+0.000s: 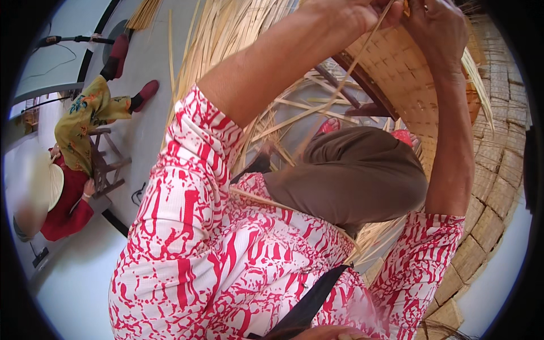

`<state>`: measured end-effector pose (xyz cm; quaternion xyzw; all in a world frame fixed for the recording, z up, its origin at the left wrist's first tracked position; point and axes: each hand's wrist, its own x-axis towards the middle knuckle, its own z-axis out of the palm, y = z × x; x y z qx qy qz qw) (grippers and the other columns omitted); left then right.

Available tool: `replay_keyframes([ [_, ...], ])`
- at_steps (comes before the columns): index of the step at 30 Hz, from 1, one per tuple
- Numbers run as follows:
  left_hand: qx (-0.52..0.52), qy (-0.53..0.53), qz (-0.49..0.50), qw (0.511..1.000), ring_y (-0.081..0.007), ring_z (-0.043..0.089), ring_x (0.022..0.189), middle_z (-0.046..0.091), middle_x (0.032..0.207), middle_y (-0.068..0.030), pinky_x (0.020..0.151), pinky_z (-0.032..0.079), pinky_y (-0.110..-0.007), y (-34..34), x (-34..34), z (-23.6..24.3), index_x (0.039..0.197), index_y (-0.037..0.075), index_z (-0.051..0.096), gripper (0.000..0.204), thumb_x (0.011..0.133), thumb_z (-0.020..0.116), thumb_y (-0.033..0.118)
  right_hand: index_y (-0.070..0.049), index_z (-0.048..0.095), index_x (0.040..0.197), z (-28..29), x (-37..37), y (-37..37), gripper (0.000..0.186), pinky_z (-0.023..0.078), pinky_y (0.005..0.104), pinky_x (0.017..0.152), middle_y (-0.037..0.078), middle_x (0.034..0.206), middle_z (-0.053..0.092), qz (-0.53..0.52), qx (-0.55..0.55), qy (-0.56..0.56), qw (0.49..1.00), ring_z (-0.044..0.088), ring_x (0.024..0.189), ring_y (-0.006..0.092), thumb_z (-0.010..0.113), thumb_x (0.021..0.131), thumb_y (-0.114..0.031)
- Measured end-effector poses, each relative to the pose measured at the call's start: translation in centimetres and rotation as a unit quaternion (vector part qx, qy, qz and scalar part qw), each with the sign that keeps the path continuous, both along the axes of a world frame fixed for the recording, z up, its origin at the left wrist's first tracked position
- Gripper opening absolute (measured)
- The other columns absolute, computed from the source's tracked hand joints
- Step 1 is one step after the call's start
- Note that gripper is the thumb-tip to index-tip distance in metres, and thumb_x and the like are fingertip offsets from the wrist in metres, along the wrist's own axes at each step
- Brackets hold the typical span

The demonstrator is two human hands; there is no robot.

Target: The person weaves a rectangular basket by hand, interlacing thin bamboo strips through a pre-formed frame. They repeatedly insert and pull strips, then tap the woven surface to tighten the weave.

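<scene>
At the top edge, my left hand (381, 12) is closed with a thin, pale split-bamboo strip (362, 54) at its fingers. The strip runs down past my knees and blurs toward my lap. Close beside it, my right hand (437, 31) is bent with its fingers curled together; the fingertips are partly cut off by the picture's edge, so what they pinch is hidden. Just beyond and below both hands stands a tan woven bamboo panel (396, 73) with a dark wooden edge.
Long loose bamboo strips (221, 39) cover the floor ahead and to the left. A textured woven wall (493, 170) curves along my right. At far left another person in yellow patterned trousers (85, 124) sits by a wooden stool (107, 164). A straw bundle (144, 14) lies at upper left.
</scene>
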<state>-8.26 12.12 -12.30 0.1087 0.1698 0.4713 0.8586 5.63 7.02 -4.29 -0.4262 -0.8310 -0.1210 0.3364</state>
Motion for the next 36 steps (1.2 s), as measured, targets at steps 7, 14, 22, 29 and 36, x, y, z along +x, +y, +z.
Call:
replay_keyframes([
  [7, 0.198, 0.427, 0.092, 0.878, -0.0122, 0.067, 0.074, 0.069, 0.086, -0.0060, 0.062, 0.056, -0.026, -7.5, -3.5, 3.3, 0.102, -0.003, 0.072, 0.022, 0.104, 0.060, 0.016, -0.013, 0.072, 0.099, -1.7, 0.7, -0.1, 0.011, 0.047, 0.0403, 0.087, 0.002, 0.097, 0.068, -0.012, 0.072, -0.094, 0.993, 0.066, 0.098, 0.0231, 0.067, 0.091, -0.017],
  [14, 0.260, 0.460, -0.064, 0.847, -0.0130, 0.068, 0.085, 0.073, 0.091, -0.0076, 0.079, 0.055, -0.028, -14.8, -12.2, -3.7, 0.110, -0.002, 0.073, 0.038, 0.105, 0.059, 0.033, -0.007, 0.073, 0.108, -3.7, -1.0, -6.5, 0.018, 0.053, 0.0340, 0.071, 0.008, 0.089, 0.071, 0.053, -0.195, 0.100, 0.974, 0.068, 0.081, 0.0188, 0.072, 0.094, -0.018],
  [22, 0.210, 0.426, -0.170, 0.864, -0.0152, 0.071, 0.088, 0.075, 0.097, -0.0095, 0.079, 0.057, -0.029, -16.7, -12.1, -4.7, 0.106, -0.004, 0.075, 0.034, 0.099, 0.059, 0.026, 0.002, 0.072, 0.103, -7.0, -3.1, -8.2, 0.028, 0.058, 0.0254, 0.071, 0.008, 0.089, 0.074, 0.064, -0.656, 0.377, 0.651, 0.071, 0.080, 0.0134, 0.066, 0.102, -0.025],
  [29, 0.118, 0.449, -0.142, 0.874, -0.0168, 0.071, 0.072, 0.073, 0.083, -0.0124, 0.069, 0.058, -0.029, -16.5, -10.4, -4.8, 0.095, -0.005, 0.075, 0.032, 0.093, 0.060, 0.023, 0.003, 0.071, 0.103, -8.2, -3.6, -8.9, 0.023, 0.059, 0.0250, 0.074, 0.006, 0.088, 0.072, 0.093, -0.627, 0.400, 0.662, 0.069, 0.081, 0.0098, 0.063, 0.104, -0.019],
  [36, -0.064, 0.418, -0.100, 0.901, -0.0185, 0.072, 0.083, 0.074, 0.092, -0.0107, 0.073, 0.057, -0.032, -15.6, -6.9, -3.8, 0.109, -0.006, 0.070, 0.029, 0.099, 0.061, 0.019, 0.004, 0.067, 0.099, -10.4, -3.4, -8.6, 0.019, 0.051, 0.0254, 0.069, 0.003, 0.082, 0.069, 0.114, -0.500, 0.334, 0.791, 0.062, 0.075, 0.0082, 0.063, 0.102, -0.014],
])
